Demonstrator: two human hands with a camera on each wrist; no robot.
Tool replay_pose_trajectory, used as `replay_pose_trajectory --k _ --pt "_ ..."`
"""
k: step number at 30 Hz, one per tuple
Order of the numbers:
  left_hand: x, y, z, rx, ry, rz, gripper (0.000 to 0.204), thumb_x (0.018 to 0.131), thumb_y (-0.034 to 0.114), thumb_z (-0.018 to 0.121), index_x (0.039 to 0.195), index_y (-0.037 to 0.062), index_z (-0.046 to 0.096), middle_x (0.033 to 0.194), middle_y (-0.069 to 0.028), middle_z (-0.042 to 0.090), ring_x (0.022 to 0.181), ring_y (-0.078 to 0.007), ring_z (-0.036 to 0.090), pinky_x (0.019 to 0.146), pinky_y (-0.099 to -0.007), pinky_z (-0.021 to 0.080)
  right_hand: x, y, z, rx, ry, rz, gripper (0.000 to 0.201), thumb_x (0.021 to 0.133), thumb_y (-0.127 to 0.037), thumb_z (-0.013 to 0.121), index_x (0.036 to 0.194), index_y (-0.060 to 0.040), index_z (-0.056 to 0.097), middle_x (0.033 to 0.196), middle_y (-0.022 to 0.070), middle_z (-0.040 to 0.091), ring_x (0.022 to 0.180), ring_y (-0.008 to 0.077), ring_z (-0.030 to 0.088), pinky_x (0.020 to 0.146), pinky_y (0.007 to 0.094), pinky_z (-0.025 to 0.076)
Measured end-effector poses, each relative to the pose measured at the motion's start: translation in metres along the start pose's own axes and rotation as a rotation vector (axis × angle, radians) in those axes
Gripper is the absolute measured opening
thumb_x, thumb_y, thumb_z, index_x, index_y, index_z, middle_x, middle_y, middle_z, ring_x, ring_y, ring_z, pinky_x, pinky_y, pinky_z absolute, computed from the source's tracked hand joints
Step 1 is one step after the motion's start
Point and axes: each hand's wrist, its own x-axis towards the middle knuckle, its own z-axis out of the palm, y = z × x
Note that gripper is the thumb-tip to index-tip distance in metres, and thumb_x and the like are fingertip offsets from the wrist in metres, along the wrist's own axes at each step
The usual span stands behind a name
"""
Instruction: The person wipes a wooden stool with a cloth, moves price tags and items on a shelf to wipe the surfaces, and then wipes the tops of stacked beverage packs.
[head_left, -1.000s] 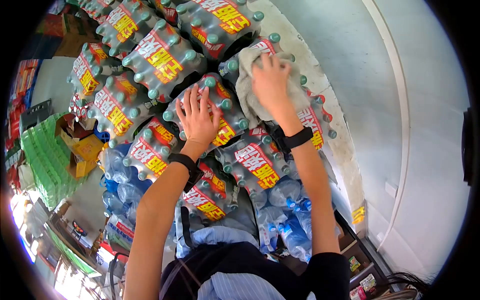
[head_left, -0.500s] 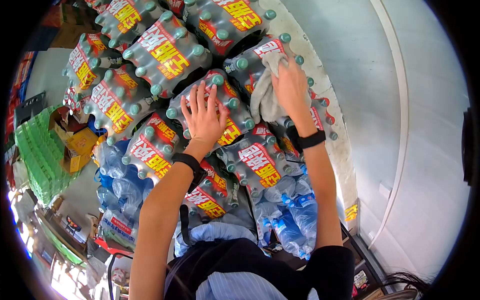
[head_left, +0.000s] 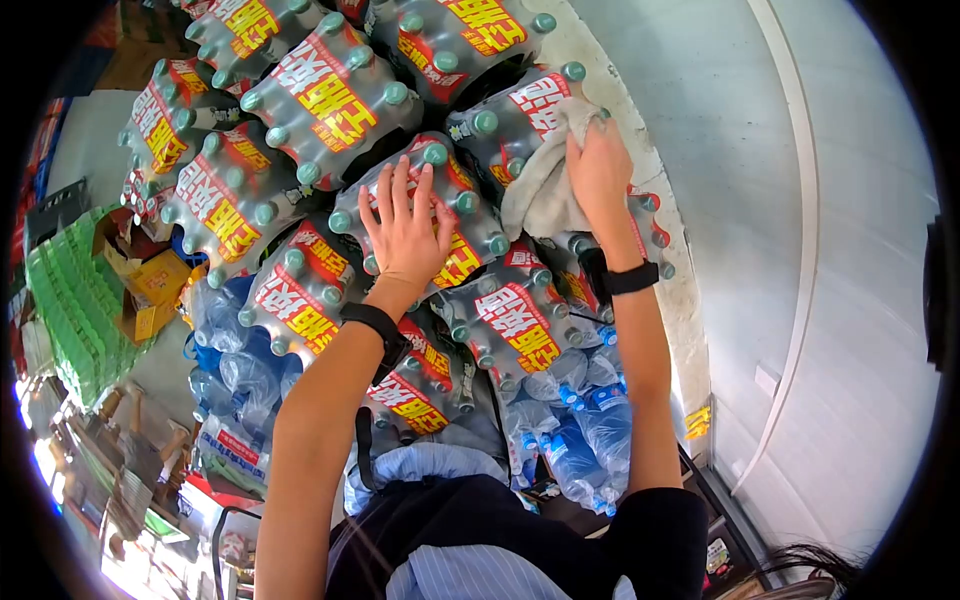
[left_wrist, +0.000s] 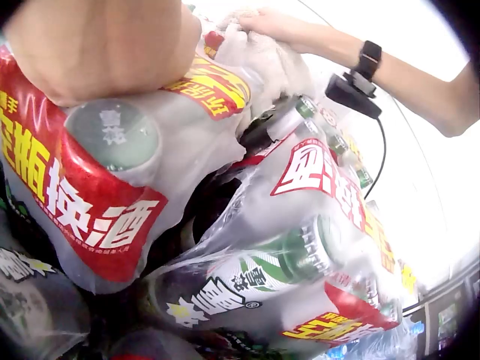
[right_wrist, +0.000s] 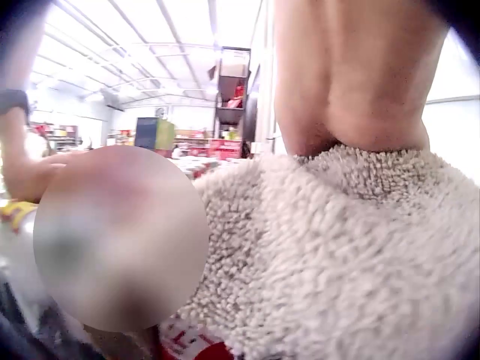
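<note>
In the head view my left hand [head_left: 408, 235] rests with spread fingers on a shrink-wrapped pack of bottles [head_left: 462, 262]. My right hand [head_left: 600, 178] grips a beige-grey towel [head_left: 545, 195] over the right end of a neighbouring bottle pack [head_left: 500, 135]. Part of the towel hangs down to the left across that pack's wrap. The right wrist view is filled by the towel's looped pile [right_wrist: 360, 240], with the fingers hidden in part behind it. Up close in the left wrist view, a green cap [left_wrist: 112, 135] sits under plastic just below the left hand [left_wrist: 105, 45].
Several more wrapped bottle packs [head_left: 335, 100] are stacked ahead and to the left. Bagged blue-capped water bottles [head_left: 575, 450] lie close to my body. A pale wall [head_left: 850, 250] runs along the right side. Green wrapped goods [head_left: 90, 300] and an open carton [head_left: 150, 290] stand at left.
My right hand has moved right with the towel, which was spread wide over the pack and now bunches beneath the hand. The left hand stays on its pack.
</note>
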Motion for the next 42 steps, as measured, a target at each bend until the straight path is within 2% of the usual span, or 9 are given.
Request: replay_pose_trajectory --k 2,6,12,15,26,34,36,40,42 --pt "0.001 -0.001 0.001 -0.002 -0.012 -0.011 0.047 0.077 0.024 0.055 0.121 0.0105 0.048 0.131 -0.0134 0.040 0.123 -0.0307 0.035 0.100 -0.0535 0.020 0.004 -0.010 -0.012 -0.064 -0.068 0.034 0.026 0.072 -0.016 0.064 0.093 -0.0012 0.059 0.098 0.0194 0.054 0.086 0.0339 0.056 0.074 0.0423 0.046" --pt "0.000 0.001 -0.002 0.009 -0.019 -0.010 0.047 0.077 0.024 0.055 0.121 0.0105 0.049 0.131 -0.0133 0.040 0.123 -0.0309 0.035 0.101 -0.0535 0.020 -0.027 -0.027 -0.009 -0.045 -0.154 -0.251 0.029 0.069 -0.016 0.066 0.093 -0.0036 0.059 0.104 0.0183 0.053 0.093 0.0332 0.053 0.076 0.0424 0.043" --pt "0.001 0.001 -0.004 0.008 -0.033 -0.026 0.045 0.079 0.022 0.053 0.122 0.0095 0.047 0.132 -0.0115 0.040 0.123 -0.0294 0.034 0.102 -0.0506 0.020 0.002 -0.023 -0.008 -0.077 -0.015 -0.248 0.030 0.065 -0.015 0.067 0.092 -0.0063 0.060 0.095 0.0133 0.051 0.092 0.0284 0.051 0.074 0.0409 0.040" --pt "0.001 0.002 -0.003 0.012 -0.023 -0.023 0.045 0.079 0.022 0.053 0.122 0.0097 0.047 0.132 -0.0112 0.040 0.123 -0.0294 0.035 0.102 -0.0506 0.020 -0.017 -0.033 -0.014 -0.014 -0.157 -0.417 0.031 0.063 -0.014 0.068 0.092 -0.0109 0.061 0.096 0.0117 0.050 0.091 0.0274 0.051 0.073 0.0401 0.039" --pt "0.001 0.000 0.000 0.011 0.003 -0.014 0.047 0.077 0.024 0.055 0.121 0.0103 0.049 0.131 -0.0121 0.041 0.123 -0.0298 0.035 0.101 -0.0527 0.020 0.000 -0.033 0.000 0.068 -0.007 -0.383 0.030 0.065 -0.016 0.069 0.093 -0.0105 0.061 0.099 0.0114 0.050 0.095 0.0271 0.050 0.075 0.0404 0.038" --pt "-0.001 0.003 0.000 0.084 -0.007 -0.014 0.047 0.080 0.021 0.052 0.125 0.0105 0.044 0.133 -0.0100 0.040 0.126 -0.0273 0.033 0.104 -0.0474 0.019 0.035 -0.052 0.023 0.019 0.112 -0.405 0.027 0.073 -0.031 0.061 0.089 -0.0104 0.063 0.094 0.0116 0.054 0.087 0.0267 0.054 0.071 0.0425 0.041" --pt "-0.002 0.004 0.002 0.086 0.007 0.003 0.047 0.082 0.020 0.050 0.127 0.0103 0.042 0.134 -0.0101 0.039 0.127 -0.0277 0.032 0.105 -0.0473 0.018 0.034 -0.053 0.036 -0.023 0.191 -0.401 0.022 0.074 -0.028 0.060 0.087 -0.0111 0.062 0.090 0.0109 0.055 0.083 0.0268 0.055 0.070 0.0432 0.041" --pt "-0.001 0.005 0.001 0.091 0.005 0.027 0.047 0.082 0.020 0.049 0.127 0.0099 0.041 0.134 -0.0104 0.038 0.127 -0.0279 0.032 0.105 -0.0466 0.018 0.041 -0.072 0.038 0.108 0.183 -0.177 0.015 0.071 -0.020 0.062 0.082 -0.0092 0.062 0.087 0.0101 0.055 0.080 0.0266 0.055 0.070 0.0439 0.041" --pt "-0.002 0.005 0.000 0.101 -0.010 0.022 0.047 0.082 0.020 0.050 0.127 0.0097 0.041 0.135 -0.0105 0.038 0.127 -0.0279 0.032 0.105 -0.0463 0.018 0.038 -0.067 0.035 0.137 0.199 -0.219 0.015 0.070 -0.019 0.063 0.082 -0.0089 0.062 0.088 0.0101 0.055 0.081 0.0266 0.055 0.069 0.0440 0.041"
